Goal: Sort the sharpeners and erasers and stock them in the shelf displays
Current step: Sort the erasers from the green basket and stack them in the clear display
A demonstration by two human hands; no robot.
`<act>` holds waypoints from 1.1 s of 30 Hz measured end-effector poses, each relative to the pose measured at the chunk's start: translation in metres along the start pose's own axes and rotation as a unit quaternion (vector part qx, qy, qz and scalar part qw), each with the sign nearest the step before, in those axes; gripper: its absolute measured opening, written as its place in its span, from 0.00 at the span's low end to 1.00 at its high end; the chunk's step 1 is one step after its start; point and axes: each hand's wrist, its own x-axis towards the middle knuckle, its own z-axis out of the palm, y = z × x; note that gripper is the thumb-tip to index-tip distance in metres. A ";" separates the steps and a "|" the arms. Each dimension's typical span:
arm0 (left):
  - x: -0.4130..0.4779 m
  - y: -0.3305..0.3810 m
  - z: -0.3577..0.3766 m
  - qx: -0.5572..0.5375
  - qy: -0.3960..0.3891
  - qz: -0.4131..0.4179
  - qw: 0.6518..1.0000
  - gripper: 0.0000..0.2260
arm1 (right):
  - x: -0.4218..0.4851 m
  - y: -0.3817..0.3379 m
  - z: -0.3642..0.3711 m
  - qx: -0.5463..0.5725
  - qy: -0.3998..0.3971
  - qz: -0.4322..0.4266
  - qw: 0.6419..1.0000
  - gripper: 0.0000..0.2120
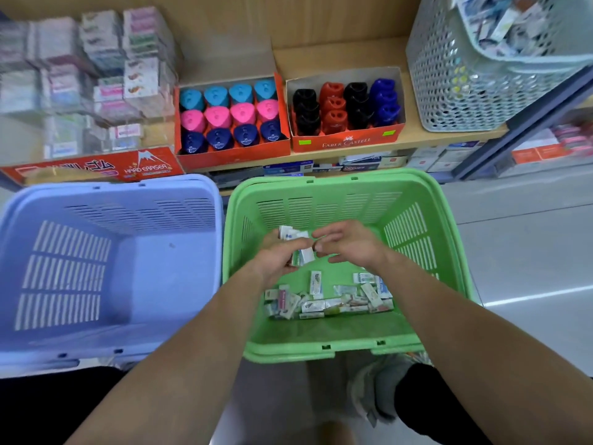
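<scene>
Both bare forearms reach up from the bottom of the frame into a green basket (pixel 337 181) at centre. The left hand (pixel 279 256) is curled round a small handful of erasers (pixel 305 255), white wrapped blocks that stick out above its fingers. The right hand (pixel 351 244), just to its right, has bent fingers whose tips come up to the bundle; I cannot tell whether it pinches one. Below the hands, loose erasers (pixel 324 301) lie scattered in a rough row on the basket floor, small white packets with green, pink and blue print. The basket's walls rise on all four sides, with bare floor along the near wall. A blue basket (pixel 112 187) sits just beside it at left. On the shelf (pixel 321 59) above, two red boxes of sharpeners (pixel 229 120) stand side by side.
</scene>
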 end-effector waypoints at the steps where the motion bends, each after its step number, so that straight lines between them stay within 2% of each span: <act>1: 0.002 -0.002 -0.002 0.038 0.030 0.002 0.999 0.18 | 0.006 0.005 -0.001 -0.013 0.002 0.008 1.000 0.13; 3: 0.008 -0.007 -0.003 0.095 0.079 -0.003 0.992 0.21 | 0.023 0.020 -0.004 -0.106 0.006 0.008 0.994 0.16; 4: 0.009 -0.011 -0.001 0.115 0.095 -0.011 0.989 0.26 | 0.032 0.030 -0.005 -0.178 -0.003 0.003 0.984 0.20; 6: 0.014 -0.018 0.003 0.137 0.108 -0.033 0.984 0.40 | 0.050 0.049 -0.001 -0.304 -0.047 -0.005 0.952 0.29; 7: 0.016 -0.020 0.005 0.137 0.112 -0.037 0.984 0.43 | 0.057 0.059 0.003 -0.355 -0.077 -0.013 0.932 0.33; 10: 0.026 -0.026 0.006 0.105 0.122 -0.032 0.986 0.44 | 0.069 0.084 0.020 -0.485 -0.156 -0.059 0.859 0.38; 12: 0.031 -0.026 0.004 0.124 0.130 -0.032 0.983 0.43 | 0.070 0.096 0.025 -0.540 -0.169 -0.089 0.820 0.35; 16: 0.037 -0.023 0.002 0.142 0.139 -0.028 0.980 0.41 | 0.064 0.106 0.019 -0.548 -0.144 -0.105 0.817 0.22; 24: 0.033 -0.018 0.004 0.115 0.131 -0.048 0.984 0.39 | 0.066 0.102 0.022 -0.618 -0.127 -0.123 0.766 0.16; 26: 0.030 -0.016 0.003 0.096 0.117 -0.047 0.987 0.32 | 0.065 0.102 0.019 -0.629 -0.126 -0.112 0.759 0.15; 29: 0.024 -0.009 0.002 0.069 0.102 -0.035 0.992 0.17 | 0.062 0.105 0.016 -0.646 -0.120 -0.113 0.745 0.15; 31: 0.016 -0.003 0.003 0.057 0.081 -0.032 0.995 0.13 | 0.060 0.104 0.014 -0.648 -0.123 -0.103 0.745 0.13; 33: 0.008 0.000 0.004 0.063 0.059 -0.031 0.996 0.13 | 0.058 0.099 0.009 -0.627 -0.124 -0.075 0.765 0.13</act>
